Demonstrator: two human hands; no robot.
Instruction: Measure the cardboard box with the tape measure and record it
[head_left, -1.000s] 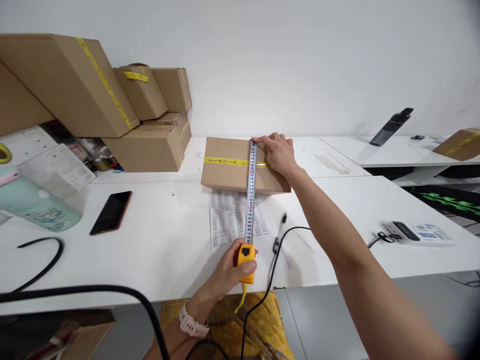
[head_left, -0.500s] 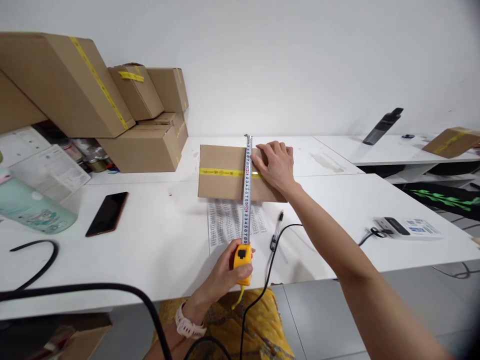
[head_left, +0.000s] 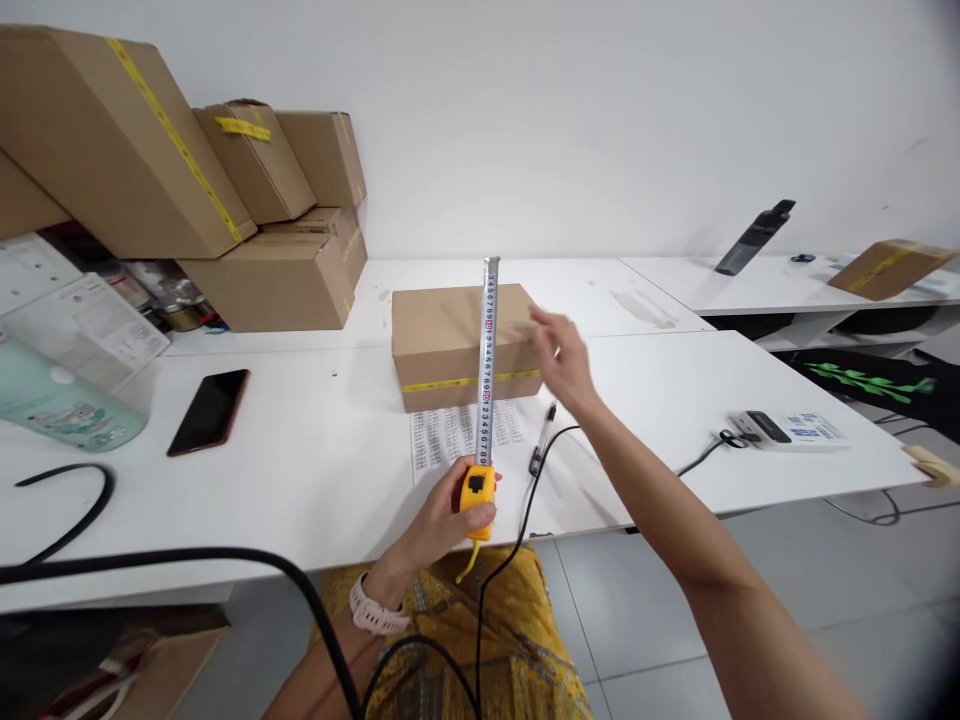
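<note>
My left hand [head_left: 442, 515] is closed around a yellow tape measure [head_left: 477, 500] near the table's front edge. Its metal blade [head_left: 487, 360] is drawn out and runs away from me, passing in front of and over a cardboard box [head_left: 439, 325]. The box lies with a plain face up and a strip of yellow tape along its front side. At the box's right end is my right hand [head_left: 564, 362], slightly blurred, fingers loosely bent and apart, holding nothing; whether it touches the box I cannot tell. A printed sheet [head_left: 431, 440] lies partly beneath the box.
Cardboard boxes [head_left: 270, 285] are stacked at the left, by a phone [head_left: 210, 412] and a mint bottle [head_left: 71, 400]. A pen [head_left: 544, 435] and black cable [head_left: 517, 540] lie nearer me. Rightward are a white device [head_left: 787, 430], a dark bottle [head_left: 754, 240] and another box [head_left: 885, 270].
The box has tipped so its taped face now points toward me. My right hand has let go of its top and drawn back at the right. The tape measure stays in my left hand.
</note>
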